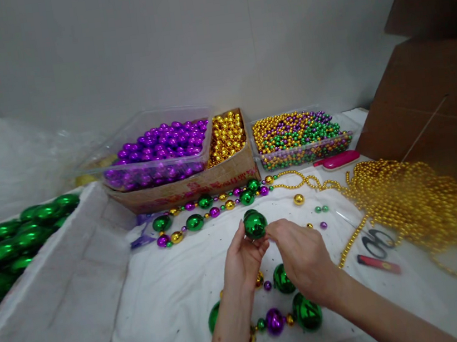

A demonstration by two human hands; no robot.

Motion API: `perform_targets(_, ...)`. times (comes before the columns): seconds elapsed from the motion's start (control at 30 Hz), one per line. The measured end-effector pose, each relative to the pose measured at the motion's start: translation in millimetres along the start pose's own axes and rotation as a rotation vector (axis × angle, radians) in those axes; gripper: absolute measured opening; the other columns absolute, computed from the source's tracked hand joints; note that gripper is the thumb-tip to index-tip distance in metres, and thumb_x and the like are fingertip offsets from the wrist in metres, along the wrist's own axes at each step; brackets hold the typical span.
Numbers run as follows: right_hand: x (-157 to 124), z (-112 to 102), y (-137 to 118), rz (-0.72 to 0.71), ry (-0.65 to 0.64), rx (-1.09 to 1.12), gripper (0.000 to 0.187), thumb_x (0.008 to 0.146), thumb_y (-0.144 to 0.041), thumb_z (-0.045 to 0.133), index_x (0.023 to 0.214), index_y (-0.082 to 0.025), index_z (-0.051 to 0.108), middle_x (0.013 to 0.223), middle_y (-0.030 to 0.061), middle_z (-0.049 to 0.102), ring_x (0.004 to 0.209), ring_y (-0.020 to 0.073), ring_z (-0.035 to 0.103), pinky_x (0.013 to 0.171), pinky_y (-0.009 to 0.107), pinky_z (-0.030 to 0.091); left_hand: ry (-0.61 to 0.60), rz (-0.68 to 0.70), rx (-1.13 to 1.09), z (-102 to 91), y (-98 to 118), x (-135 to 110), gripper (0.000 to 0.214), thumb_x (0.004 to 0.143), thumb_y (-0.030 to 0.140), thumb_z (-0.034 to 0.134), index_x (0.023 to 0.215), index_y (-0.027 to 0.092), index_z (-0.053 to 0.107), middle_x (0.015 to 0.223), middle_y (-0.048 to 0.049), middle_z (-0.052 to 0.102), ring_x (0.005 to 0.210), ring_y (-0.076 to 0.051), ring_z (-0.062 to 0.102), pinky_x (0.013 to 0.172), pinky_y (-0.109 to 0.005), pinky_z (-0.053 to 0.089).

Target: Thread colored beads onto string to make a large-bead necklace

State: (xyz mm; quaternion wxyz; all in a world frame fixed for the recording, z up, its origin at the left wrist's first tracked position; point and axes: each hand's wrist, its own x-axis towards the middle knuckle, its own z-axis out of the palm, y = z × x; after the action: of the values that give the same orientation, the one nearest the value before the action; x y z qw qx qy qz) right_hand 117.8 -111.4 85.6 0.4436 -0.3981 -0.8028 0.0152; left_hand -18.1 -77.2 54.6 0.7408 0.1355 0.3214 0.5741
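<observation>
My left hand [242,259] pinches a large shiny green ball bead [254,225] from the left, just above the white cloth. My right hand [302,256] is closed with its fingertips pressed to the bead's right side; what they pinch is too small to make out. Below my hands lies part of a strand [272,314] of large green, purple and small gold beads. A second strand [208,207] of the same colours stretches across the cloth beyond the hands.
At the back stand a clear tub of purple balls [158,146], a cardboard box of gold balls [226,135] and a clear tub of small mixed beads [297,134]. A pile of gold bead chains [409,197], scissors [376,241], a red lighter [379,264] and a pink tool [336,160] lie right. Green balls [2,245] fill a box left.
</observation>
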Motion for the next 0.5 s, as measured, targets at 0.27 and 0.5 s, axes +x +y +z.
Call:
perform_targets(0.27,-9,12,2,0.301,-0.065,0.181,0.02,0.091,-0.012,0.039,0.093,-0.018,0.058,0.082,0.0038,0.058,0.075,0.0154,0.058,0.064,0.026,0.045,-0.002,-0.011,-0.053,1.2,1,-6,0.019,0.088,0.031,0.053,0.092,0.015,0.064,0.09,-0.0051,0.07,0.076,-0.015,0.065,0.068,-0.027,0.054)
perform_targets(0.5,2,-50,30,0.383,-0.167,0.188,0.033,0.088,-0.036,0.056,0.118,-0.024,0.054,0.106,0.0069,0.062,0.087,0.0195,0.059,0.066,0.031,0.049,-0.081,0.276,0.201,52.2,12,-5,0.012,0.084,0.022,0.06,0.082,0.014,0.069,0.11,-0.0081,0.067,0.101,-0.02,0.062,0.089,-0.032,0.047)
